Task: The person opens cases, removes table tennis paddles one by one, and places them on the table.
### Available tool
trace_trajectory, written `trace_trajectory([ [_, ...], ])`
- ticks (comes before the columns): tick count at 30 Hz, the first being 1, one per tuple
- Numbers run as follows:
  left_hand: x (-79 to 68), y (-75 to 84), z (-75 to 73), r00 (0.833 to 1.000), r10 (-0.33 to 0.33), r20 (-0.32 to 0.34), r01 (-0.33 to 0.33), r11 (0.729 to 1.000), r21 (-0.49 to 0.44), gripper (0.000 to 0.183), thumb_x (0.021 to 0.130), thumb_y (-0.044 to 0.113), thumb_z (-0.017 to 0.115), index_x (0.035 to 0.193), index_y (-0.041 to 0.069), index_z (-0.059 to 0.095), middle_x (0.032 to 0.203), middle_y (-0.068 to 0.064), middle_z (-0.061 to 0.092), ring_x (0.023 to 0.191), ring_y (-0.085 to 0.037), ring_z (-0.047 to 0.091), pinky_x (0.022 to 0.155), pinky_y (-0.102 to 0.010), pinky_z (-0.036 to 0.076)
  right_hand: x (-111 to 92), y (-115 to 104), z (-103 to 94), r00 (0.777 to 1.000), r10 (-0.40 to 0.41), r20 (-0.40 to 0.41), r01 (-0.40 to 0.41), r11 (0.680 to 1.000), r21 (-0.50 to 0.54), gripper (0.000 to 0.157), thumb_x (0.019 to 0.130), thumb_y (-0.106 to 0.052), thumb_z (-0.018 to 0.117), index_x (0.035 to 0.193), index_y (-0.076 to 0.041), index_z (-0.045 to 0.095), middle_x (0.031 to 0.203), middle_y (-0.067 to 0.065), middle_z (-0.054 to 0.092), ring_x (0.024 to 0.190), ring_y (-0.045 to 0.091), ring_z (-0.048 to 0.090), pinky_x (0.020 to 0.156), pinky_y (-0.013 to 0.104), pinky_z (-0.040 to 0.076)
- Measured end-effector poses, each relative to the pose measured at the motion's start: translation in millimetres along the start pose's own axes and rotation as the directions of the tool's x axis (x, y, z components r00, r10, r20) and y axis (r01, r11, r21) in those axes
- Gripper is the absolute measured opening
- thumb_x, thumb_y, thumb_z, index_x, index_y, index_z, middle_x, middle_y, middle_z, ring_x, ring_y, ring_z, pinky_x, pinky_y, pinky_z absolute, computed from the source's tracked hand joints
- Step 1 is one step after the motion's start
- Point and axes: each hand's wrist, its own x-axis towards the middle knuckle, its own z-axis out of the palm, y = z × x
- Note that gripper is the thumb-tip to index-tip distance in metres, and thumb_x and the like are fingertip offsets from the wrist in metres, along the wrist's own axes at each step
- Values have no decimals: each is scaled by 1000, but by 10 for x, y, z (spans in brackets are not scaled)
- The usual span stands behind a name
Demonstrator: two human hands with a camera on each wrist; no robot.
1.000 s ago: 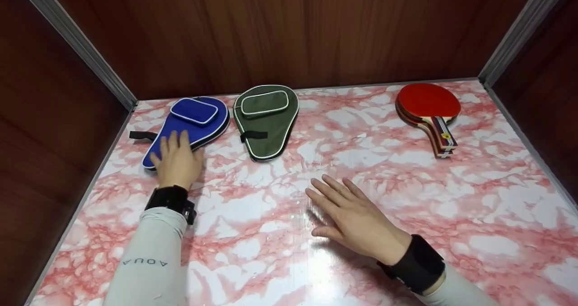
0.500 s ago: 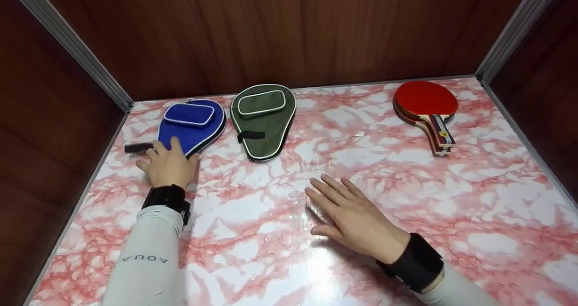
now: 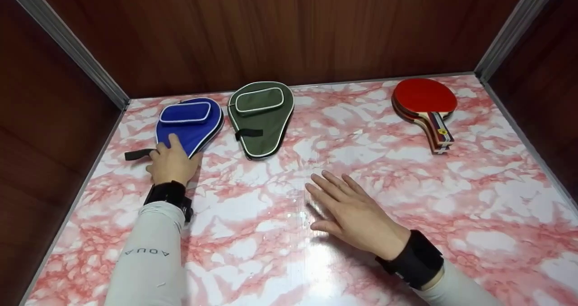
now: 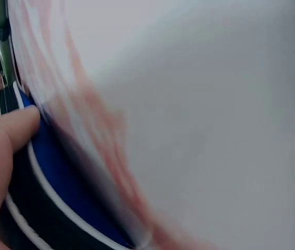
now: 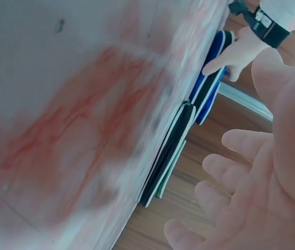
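Note:
A blue table tennis paddle case (image 3: 193, 132) with white piping and a small front pocket lies at the left of the table. My left hand (image 3: 174, 164) grips its narrow near end, hiding that part. In the left wrist view, the thumb (image 4: 25, 122) presses on the case's zippered side (image 4: 59, 203). A green paddle case (image 3: 266, 127) of the same shape lies just to the right, a black strap across it. My right hand (image 3: 356, 213) is held over the middle of the table with fingers spread and nothing in it.
Two stacked table tennis paddles (image 3: 424, 96), red side up, lie at the back right with handles toward me. A black strap (image 3: 138, 154) sticks out left of the blue case. Dark wood panels (image 3: 289, 30) wall the table at the back and both sides.
My left hand has closed on the blue case's narrow end and turned it, so it lies straighter, narrow end swung right. The right hand stays put; the green case and paddles have not moved.

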Motion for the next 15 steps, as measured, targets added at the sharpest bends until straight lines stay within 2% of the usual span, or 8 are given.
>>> trace_trajectory([
  [5, -31, 53, -9, 1000, 11, -18, -11, 1000, -4, 81, 104, 25, 65, 170, 4, 22, 155, -50, 37, 147, -66, 31, 103, -85, 37, -1, 27, -19, 998, 25, -58, -25, 1000, -8, 84, 105, -59, 66, 168, -8, 47, 174, 16, 41, 163, 38, 33, 128, 64, 26],
  [8, -95, 97, -17, 999, 25, -37, -25, 1000, 10, 75, 106, 17, 58, 172, 6, 23, 153, -51, 39, 147, -66, 31, 103, -85, 36, 3, 55, -32, 995, 47, -91, -48, 999, -14, 81, 107, -57, 63, 167, -6, 47, 174, 17, 41, 161, 41, 35, 128, 65, 26],
  [12, -188, 149, -13, 993, 60, -104, -58, 998, 19, 68, 107, 10, 53, 171, 4, 29, 149, -51, 45, 143, -67, 35, 102, -85, 37, 5, 113, -72, 989, 81, -127, -84, 996, -18, 79, 109, -54, 62, 168, -4, 44, 174, 18, 38, 161, 42, 35, 129, 64, 24],
  [15, -238, 192, -8, 983, 91, -160, -91, 996, 6, 67, 106, 6, 54, 170, 3, 34, 148, -48, 49, 140, -65, 39, 101, -85, 38, -2, 172, -122, 984, 117, -135, -120, 993, -11, 79, 110, -53, 62, 169, -4, 42, 174, 18, 36, 161, 43, 34, 129, 65, 23],
])
